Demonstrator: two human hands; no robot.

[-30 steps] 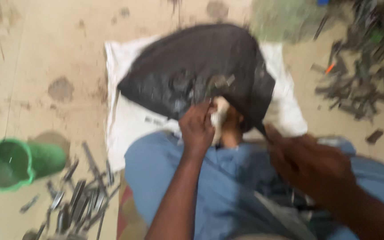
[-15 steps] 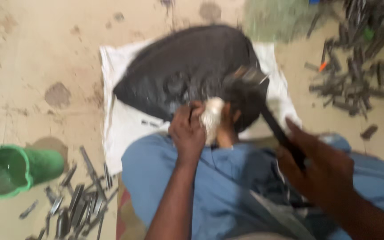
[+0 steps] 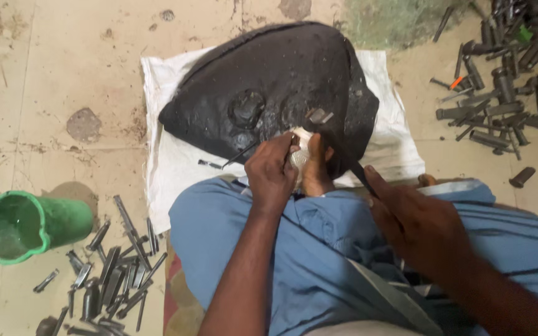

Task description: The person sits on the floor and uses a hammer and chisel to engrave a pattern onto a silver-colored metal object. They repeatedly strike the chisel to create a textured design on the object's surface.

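So the left hand [image 3: 273, 173] is curled shut around a thin dark metal chisel [image 3: 239, 154], pinching it up near the fingertips. The chisel's long axis runs diagonally, with the free end sticking out down and to the left over the white cloth sack [image 3: 169, 155]; the other end is tucked under the fingers right at the lower edge of the big black rounded pitch-covered block [image 3: 269, 81]. A bare foot [image 3: 314, 165] presses against that same edge, just beside the left hand.

The right hand [image 3: 415, 218] is closed in a fist around the dark handle of a small hammer [image 3: 337, 146]. The handle slants up and to the left, the head sitting over the block close to the left hand's knuckles.

Both arms rest over blue trousers [image 3: 319, 249]. Further out on the floor: a green plastic mug [image 3: 29, 224] tipped on its side at left, a scatter of grey metal punches [image 3: 110, 274] next to it, and another pile of dark punches [image 3: 505, 87] at upper right.
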